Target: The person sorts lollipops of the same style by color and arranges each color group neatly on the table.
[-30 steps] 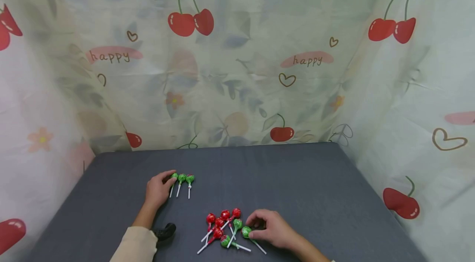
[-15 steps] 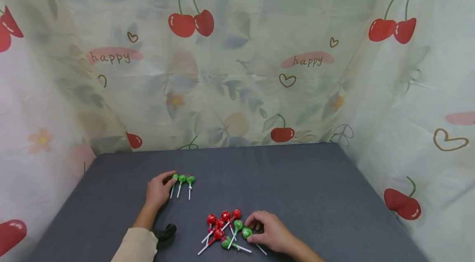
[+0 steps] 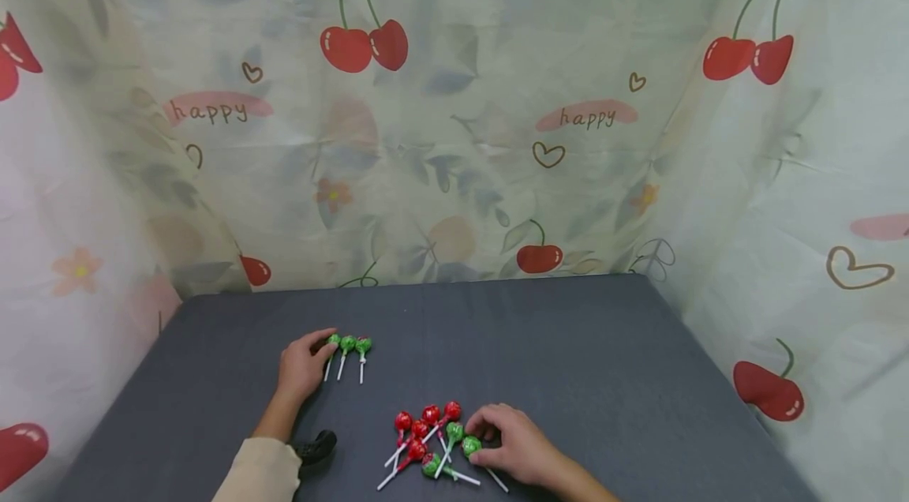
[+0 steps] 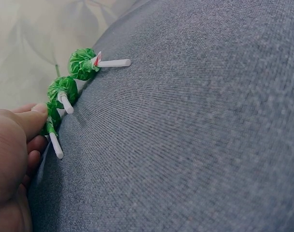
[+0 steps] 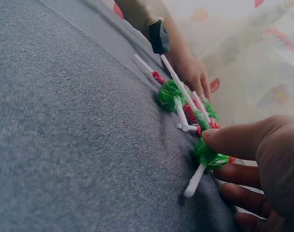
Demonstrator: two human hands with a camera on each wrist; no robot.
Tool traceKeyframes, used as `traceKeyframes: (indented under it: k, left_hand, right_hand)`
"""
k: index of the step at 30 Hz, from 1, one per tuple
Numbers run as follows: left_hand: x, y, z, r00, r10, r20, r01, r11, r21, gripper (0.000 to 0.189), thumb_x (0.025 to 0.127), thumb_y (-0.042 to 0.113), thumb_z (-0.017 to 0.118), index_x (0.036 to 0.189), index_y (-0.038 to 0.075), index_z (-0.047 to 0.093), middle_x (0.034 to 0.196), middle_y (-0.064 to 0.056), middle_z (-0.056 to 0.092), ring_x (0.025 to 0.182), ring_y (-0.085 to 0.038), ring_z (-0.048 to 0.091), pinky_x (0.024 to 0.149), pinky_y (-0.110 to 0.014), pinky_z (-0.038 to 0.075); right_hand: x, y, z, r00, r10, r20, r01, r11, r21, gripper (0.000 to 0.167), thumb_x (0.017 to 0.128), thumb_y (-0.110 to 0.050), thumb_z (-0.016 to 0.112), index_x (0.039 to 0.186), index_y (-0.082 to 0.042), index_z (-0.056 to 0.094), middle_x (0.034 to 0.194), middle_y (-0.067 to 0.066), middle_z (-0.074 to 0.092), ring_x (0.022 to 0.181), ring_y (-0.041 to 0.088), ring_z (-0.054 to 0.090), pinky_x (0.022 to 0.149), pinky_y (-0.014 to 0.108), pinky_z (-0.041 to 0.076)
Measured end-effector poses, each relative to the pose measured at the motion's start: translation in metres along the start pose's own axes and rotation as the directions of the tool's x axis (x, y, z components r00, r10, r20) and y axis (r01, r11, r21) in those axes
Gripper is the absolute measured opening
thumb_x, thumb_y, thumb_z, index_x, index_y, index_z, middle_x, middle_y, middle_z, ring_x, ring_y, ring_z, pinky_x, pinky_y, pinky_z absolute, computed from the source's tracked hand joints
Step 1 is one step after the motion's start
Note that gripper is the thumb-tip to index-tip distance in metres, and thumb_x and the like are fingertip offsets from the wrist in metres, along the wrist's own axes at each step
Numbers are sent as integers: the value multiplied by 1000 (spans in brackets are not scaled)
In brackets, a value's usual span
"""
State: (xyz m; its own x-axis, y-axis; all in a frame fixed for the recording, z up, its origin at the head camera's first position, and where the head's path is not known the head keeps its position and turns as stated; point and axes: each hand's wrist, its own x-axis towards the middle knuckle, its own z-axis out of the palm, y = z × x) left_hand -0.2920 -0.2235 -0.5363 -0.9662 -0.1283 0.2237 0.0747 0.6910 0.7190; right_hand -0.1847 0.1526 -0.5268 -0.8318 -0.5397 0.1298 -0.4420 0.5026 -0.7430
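Left hand (image 3: pixel 301 366): at the far-left part of the tabletop (image 3: pixel 568 360); thumb and fingers pinch the head of the outermost green lollipop (image 4: pixel 53 115).
Row of three: that lollipop, then a middle green lollipop (image 3: pixel 347 344) and a right-end green lollipop (image 3: pixel 364 345), heads side by side, sticks pointing toward the person; all lying down.
Right hand (image 3: pixel 514 443): nearer the person, at the right edge of the pile; thumb and curled fingers pinch the head of a green lollipop (image 5: pixel 205 153), its white stick slanting toward the person.
Pile: five red lollipops (image 3: pixel 417 450) with sticks crossing; two more green ones among them, one green head (image 3: pixel 454 432) beside the right hand's lollipop, another green head (image 3: pixel 431 465) lower down.
Left forearm: pale sleeve (image 3: pixel 259 469), black device (image 3: pixel 318 447) near the cuff.
Backdrop: pale curtain (image 3: pixel 454 131) printed with cherries, hearts and "happy".
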Motion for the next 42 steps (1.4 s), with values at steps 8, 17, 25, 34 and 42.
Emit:
traceKeyframes:
  k: [8, 17, 25, 34, 42]
  left_hand:
    - [0, -2, 3, 1000, 6, -12, -6, 1000, 12, 31, 95, 16, 64, 124, 6, 67, 112, -19, 67, 105, -38, 59, 90, -54, 42]
    - [1, -3, 2, 1000, 9, -14, -8, 1000, 11, 31, 95, 15, 64, 125, 5, 66, 112, -19, 66, 105, -37, 59, 90, -54, 42]
    - [2, -3, 2, 1000, 0, -12, 0, 1000, 16, 31, 95, 15, 64, 125, 6, 66, 111, -18, 67, 104, -35, 59, 90, -53, 42]
    - [0, -1, 1, 1000, -3, -9, 3, 1000, 7, 31, 95, 15, 64, 125, 5, 66, 111, -18, 66, 104, -36, 59, 90, -54, 42]
    - [0, 0, 0, 1000, -2, 1, 2, 1000, 3, 31, 96, 16, 64, 125, 6, 66, 111, -18, 66, 105, -37, 59, 90, -54, 42]
  right_hand:
    - [2, -4, 1, 1000, -14, 5, 14, 1000, 7, 23, 78, -23, 82, 97, -20, 68, 90, -16, 60, 80, 3, 56, 71, 24, 47]
    - [4, -6, -2, 998, -63, 30, 61, 996, 63, 21, 78, -14, 81, 95, -16, 68, 87, -11, 62, 74, 3, 58, 65, 22, 48]
    - [11, -7, -11, 989, -145, -27, 147, 984, 104, 21, 79, -7, 79, 98, -11, 71, 88, -2, 66, 68, 3, 55, 58, 22, 48]
    - [25, -19, -30, 988, -149, -33, 152, 983, 101, 21, 81, -6, 77, 102, -7, 74, 88, 1, 65, 72, 6, 55, 64, 25, 49]
    - [44, -29, -41, 986, -155, -60, 159, 986, 52, 18, 84, -10, 75, 103, -9, 73, 91, -5, 64, 76, 8, 58, 68, 27, 50]
